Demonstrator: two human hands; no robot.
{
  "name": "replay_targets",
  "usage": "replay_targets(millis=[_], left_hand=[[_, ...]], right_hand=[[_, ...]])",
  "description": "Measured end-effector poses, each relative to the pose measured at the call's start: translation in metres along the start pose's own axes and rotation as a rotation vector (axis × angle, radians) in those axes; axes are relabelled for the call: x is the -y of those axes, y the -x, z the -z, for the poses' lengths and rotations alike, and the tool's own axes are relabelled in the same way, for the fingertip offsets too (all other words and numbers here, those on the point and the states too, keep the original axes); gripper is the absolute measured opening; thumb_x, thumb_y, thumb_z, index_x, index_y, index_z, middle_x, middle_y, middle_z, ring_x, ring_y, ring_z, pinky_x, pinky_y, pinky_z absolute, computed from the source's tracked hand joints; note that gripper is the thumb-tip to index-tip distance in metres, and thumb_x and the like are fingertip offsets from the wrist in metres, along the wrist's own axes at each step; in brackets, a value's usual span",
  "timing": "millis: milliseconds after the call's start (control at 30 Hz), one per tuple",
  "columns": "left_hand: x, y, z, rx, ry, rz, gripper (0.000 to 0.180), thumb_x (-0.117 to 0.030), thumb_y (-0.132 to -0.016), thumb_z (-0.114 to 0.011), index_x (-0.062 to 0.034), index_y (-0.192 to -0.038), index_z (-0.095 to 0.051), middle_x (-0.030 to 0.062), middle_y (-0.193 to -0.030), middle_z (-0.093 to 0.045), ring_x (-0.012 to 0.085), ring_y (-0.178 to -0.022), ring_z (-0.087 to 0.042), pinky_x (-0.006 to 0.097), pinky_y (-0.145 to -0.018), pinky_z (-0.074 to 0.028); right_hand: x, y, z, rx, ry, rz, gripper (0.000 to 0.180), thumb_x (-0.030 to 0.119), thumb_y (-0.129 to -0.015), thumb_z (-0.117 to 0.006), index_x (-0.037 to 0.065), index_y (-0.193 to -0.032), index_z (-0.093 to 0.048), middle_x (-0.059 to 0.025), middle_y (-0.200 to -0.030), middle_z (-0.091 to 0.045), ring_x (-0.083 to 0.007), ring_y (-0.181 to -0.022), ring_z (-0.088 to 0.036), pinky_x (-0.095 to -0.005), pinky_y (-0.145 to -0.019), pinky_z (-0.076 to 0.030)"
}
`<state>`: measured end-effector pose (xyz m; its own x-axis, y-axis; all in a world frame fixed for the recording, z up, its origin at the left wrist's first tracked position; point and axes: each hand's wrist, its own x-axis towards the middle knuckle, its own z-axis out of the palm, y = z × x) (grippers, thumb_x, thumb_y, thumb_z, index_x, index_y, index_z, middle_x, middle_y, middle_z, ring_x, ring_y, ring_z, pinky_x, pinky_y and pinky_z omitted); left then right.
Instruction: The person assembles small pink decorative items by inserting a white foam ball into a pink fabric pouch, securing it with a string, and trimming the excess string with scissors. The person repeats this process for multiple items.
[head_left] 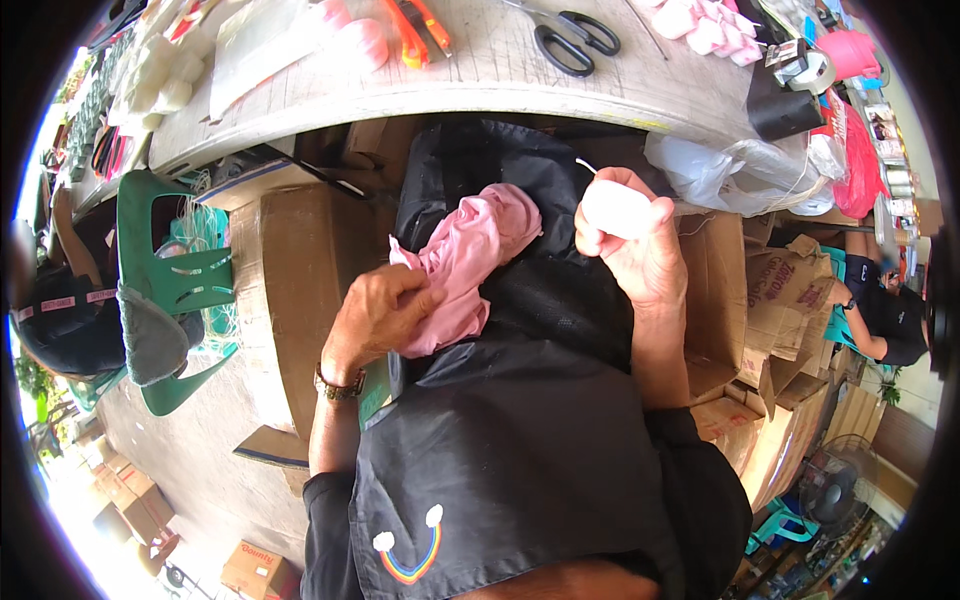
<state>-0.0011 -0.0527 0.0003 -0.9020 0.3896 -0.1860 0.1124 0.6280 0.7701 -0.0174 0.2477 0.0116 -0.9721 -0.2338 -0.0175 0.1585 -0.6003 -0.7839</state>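
Note:
Across my lap, over a black apron (500, 440), lies a crumpled pink cloth (465, 260). My left hand (385, 312), a watch on its wrist, has its fingers curled onto the near left part of this cloth. Raised to the right of it, my right hand (648, 255) grips a small pale candle (615, 208) between thumb and fingers. A short white wick sticks out past the fingertips at its far left. The candle's lower side is hidden by my fingers.
A worktable (480, 98) ahead carries black-handled scissors (570, 45), an orange cutter (418, 35) and pink rounded candles (360, 45). Cardboard boxes (300, 300) flank my legs. A green chair (165, 280) stands left; another person (885, 310) sits at far right.

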Motion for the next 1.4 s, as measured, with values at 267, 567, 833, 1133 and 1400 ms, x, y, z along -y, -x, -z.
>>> replay_targets(millis=[267, 567, 833, 1133, 1400], left_hand=[[-0.024, -0.003, 0.015, 0.078, 0.927, 0.122, 0.036, -0.029, -0.098, -0.054, 0.0021, -0.114, -0.062, -0.0014, -0.090, -0.060, 0.0057, -0.079, -0.053, 0.020, -0.070, -0.040], [-0.011, -0.005, 0.016, 0.286, 1.517, -0.304, 0.049, -0.001, -0.086, -0.056, 0.0058, -0.134, -0.047, 0.0165, -0.134, -0.053, 0.0237, -0.121, -0.053, 0.036, -0.104, -0.039], [-0.003, -0.016, 0.002, -0.003, 0.641, -0.097, 0.041, -0.028, -0.088, -0.065, 0.0032, -0.113, -0.062, 0.0072, -0.103, -0.067, 0.0131, -0.093, -0.061, 0.028, -0.083, -0.048], [0.028, -0.023, -0.052, 0.093, 0.616, -0.296, 0.059, -0.036, -0.085, -0.069, -0.0029, -0.131, -0.052, 0.0147, -0.134, -0.052, 0.0287, -0.126, -0.046, 0.038, -0.106, -0.034], [-0.009, -0.007, -0.031, -0.019, 1.381, -0.309, 0.046, -0.029, -0.089, -0.065, 0.0002, -0.124, -0.056, 0.0125, -0.122, -0.058, 0.0224, -0.112, -0.054, 0.035, -0.097, -0.043]], right_hand=[[-0.010, -0.001, -0.010, -0.009, 0.075, -0.045, 0.075, 0.054, -0.087, -0.061, -0.006, -0.127, -0.043, -0.0150, -0.098, -0.059, -0.0265, -0.089, -0.062, -0.0376, -0.071, -0.060], [-0.010, -0.004, -0.026, -0.267, 0.055, -0.120, 0.048, 0.039, -0.101, -0.043, -0.005, -0.111, -0.059, -0.0146, -0.089, -0.065, -0.0241, -0.085, -0.066, -0.0385, -0.077, -0.057], [-0.017, -0.010, -0.038, -0.283, 0.299, 0.139, 0.034, 0.022, -0.099, -0.052, -0.006, -0.117, -0.057, -0.0151, -0.098, -0.062, -0.0235, -0.091, -0.062, -0.0408, -0.086, -0.053], [-0.037, -0.021, -0.084, 0.022, 0.808, 0.717, 0.031, 0.013, -0.090, -0.063, -0.002, -0.116, -0.055, -0.0134, -0.104, -0.061, -0.0217, -0.096, -0.060, -0.0372, -0.094, -0.047], [-0.016, -0.023, -0.037, 0.208, 0.777, 0.374, 0.049, 0.013, -0.082, -0.057, -0.005, -0.128, -0.051, -0.0124, -0.111, -0.049, -0.0215, -0.098, -0.053, -0.0346, -0.090, -0.043]])
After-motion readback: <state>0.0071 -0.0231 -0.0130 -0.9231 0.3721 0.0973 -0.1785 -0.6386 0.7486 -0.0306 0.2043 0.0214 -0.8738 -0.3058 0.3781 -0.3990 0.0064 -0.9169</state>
